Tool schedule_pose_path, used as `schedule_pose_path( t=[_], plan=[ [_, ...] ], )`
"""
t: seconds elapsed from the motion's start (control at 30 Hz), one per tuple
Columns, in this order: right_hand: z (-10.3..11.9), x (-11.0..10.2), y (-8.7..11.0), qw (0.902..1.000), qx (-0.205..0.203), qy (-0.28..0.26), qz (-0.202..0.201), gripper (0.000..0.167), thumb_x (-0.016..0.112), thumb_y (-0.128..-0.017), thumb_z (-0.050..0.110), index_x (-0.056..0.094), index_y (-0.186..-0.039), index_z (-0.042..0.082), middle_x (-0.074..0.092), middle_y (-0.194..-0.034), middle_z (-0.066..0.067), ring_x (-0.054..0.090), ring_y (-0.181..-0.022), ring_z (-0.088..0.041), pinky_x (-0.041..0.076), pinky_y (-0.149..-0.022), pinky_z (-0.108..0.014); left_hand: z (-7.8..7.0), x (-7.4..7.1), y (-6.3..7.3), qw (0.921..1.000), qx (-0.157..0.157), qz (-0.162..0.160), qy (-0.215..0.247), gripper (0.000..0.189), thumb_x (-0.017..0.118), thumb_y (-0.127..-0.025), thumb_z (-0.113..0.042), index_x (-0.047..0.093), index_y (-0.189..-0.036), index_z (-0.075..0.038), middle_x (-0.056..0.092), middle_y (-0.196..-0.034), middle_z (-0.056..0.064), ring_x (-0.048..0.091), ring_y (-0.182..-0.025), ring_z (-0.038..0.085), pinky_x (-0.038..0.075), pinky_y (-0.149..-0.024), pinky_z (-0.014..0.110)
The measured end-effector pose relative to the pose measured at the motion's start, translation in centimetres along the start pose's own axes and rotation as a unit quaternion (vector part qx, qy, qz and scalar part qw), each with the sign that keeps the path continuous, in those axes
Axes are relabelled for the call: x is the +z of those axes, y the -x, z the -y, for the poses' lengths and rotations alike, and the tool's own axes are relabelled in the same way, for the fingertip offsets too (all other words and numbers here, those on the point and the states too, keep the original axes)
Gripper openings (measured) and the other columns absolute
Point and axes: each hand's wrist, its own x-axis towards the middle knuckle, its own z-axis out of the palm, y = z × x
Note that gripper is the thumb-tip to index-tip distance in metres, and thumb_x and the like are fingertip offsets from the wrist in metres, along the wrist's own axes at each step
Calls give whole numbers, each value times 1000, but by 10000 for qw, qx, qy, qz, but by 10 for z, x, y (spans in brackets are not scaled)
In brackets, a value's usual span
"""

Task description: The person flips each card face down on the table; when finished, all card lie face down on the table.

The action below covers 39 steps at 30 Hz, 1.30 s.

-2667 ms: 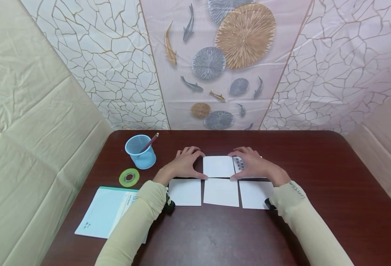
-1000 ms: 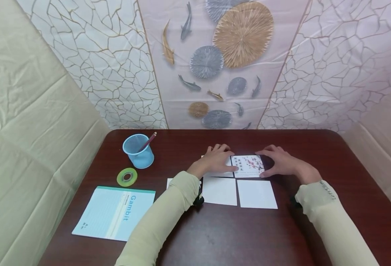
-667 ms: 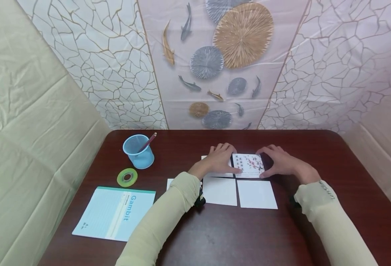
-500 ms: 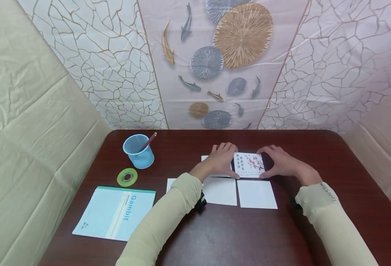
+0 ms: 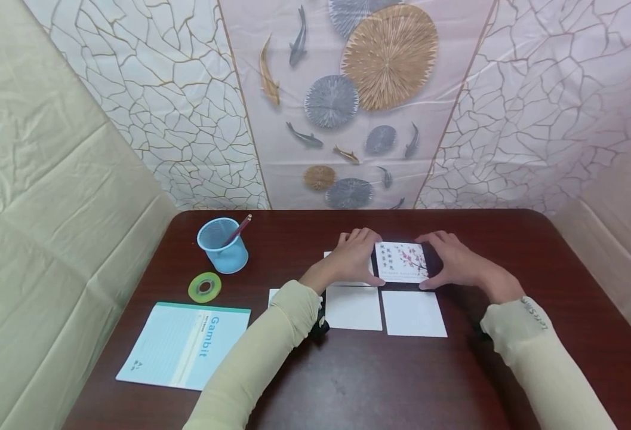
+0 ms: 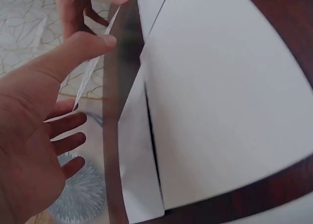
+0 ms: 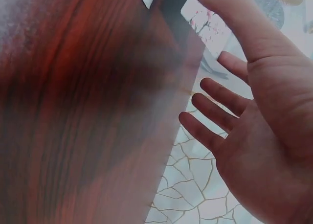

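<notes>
A square white card (image 5: pixel 403 261) printed with a red blossom branch and dark characters is held between both hands, raised over the table. My left hand (image 5: pixel 349 261) pinches its left edge, thumb at the near corner and fingers at the far one. On the opposite edge my right hand (image 5: pixel 457 263) grips the same way. Seen nearly edge-on in the left wrist view, the card (image 6: pixel 89 77) looks thin and layered. Blank white sheets lie below: one at front middle (image 5: pixel 354 309), another at front right (image 5: pixel 414 314). The left arm partly covers two more.
On the left of the dark wooden table (image 5: pixel 347 382) stand a blue mesh pen cup (image 5: pixel 224 248) with a pen (image 5: pixel 238 230), a green tape roll (image 5: pixel 205 287) and a pale blue notebook (image 5: pixel 183 346). A patterned cloth (image 5: pixel 342 149) hangs behind the table.
Both hands shifted right from a blank white sheet to the printed card. The left fingers then drew back to its left edge, and the card has risen slightly off the table.
</notes>
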Motion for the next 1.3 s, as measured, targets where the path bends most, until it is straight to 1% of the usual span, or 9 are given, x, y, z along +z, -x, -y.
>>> schedule_pose_path(
  t=[0.13, 0.27, 0.37, 0.53, 0.67, 0.83, 0.97, 1.13, 1.3],
  plan=[
    [6, -2, 0, 9999, -135, -101, -25, 94, 93, -63, 41, 45, -136, 7, 42, -136, -17, 34, -123, -34, 35, -99, -58, 5, -3, 4, 10000, 73, -45, 41, 91, 81, -67, -62, 43, -134, -13, 45, -125, -1, 38, -112, 15, 29, -90, 38],
    [18, -1, -2, 9985, -443, -316, -104, 91, 92, -64, 38, 46, -135, 6, 42, -136, -15, 34, -124, -32, 34, -100, -56, 4, -5, 7, 9998, 124, -28, -175, 92, 79, -66, -65, 43, -133, -13, 44, -123, -2, 39, -110, 15, 29, -92, 39],
    [24, 0, -5, 9972, -651, -328, -179, 93, 93, -63, 38, 47, -136, 4, 42, -139, -15, 32, -128, -32, 34, -101, -55, 3, -4, 7, 9996, 92, -3, -284, 92, 76, -67, -68, 43, -133, -14, 44, -123, -3, 39, -110, 14, 28, -93, 38],
    [26, -1, -4, 9978, -580, -307, -119, 96, 92, -63, 40, 45, -139, 4, 36, -146, -18, 28, -133, -35, 32, -102, -59, 4, -7, 8, 9997, 30, 34, -228, 92, 77, -67, -67, 43, -133, -14, 44, -123, -4, 39, -110, 14, 28, -92, 38],
    [29, 0, -3, 9976, -571, -387, -110, 94, 92, -64, 41, 46, -137, 4, 37, -145, -18, 28, -134, -35, 32, -103, -58, 2, -9, 10, 9998, 56, 61, -178, 95, 79, -65, -66, 42, -135, -14, 45, -124, -3, 40, -109, 14, 29, -92, 37],
    [37, 2, -3, 9951, -771, -577, -213, 94, 90, -64, 47, 46, -137, 6, 38, -144, -15, 29, -133, -31, 32, -103, -56, -4, -11, 9, 9994, 262, 18, -220, 105, 76, -64, -72, 40, -144, -14, 46, -125, -3, 42, -108, 14, 30, -91, 38],
    [43, 0, -5, 9929, -973, -627, -288, 96, 89, -64, 51, 47, -138, 8, 38, -145, -14, 29, -133, -30, 33, -103, -57, -8, -13, 9, 9988, 419, -53, -252, 98, 74, -66, -73, 45, -142, -17, 44, -120, -5, 40, -105, 12, 30, -90, 38],
    [45, -1, -5, 9911, -1040, -728, -399, 99, 88, -63, 53, 43, -140, 9, 39, -143, -12, 30, -132, -29, 31, -103, -57, -6, -16, 8, 9985, 496, -217, -84, 93, 77, -65, -68, 48, -138, -18, 42, -122, -4, 37, -107, 12, 29, -87, 35],
    [43, 8, -6, 9899, -977, -971, -326, 105, 89, -62, 53, 39, -141, 7, 43, -137, -10, 34, -126, -27, 33, -101, -55, -2, -16, 7, 9975, 539, -294, 337, 97, 79, -66, -63, 43, -146, -21, 42, -123, -3, 36, -105, 11, 29, -85, 34]
  ],
)
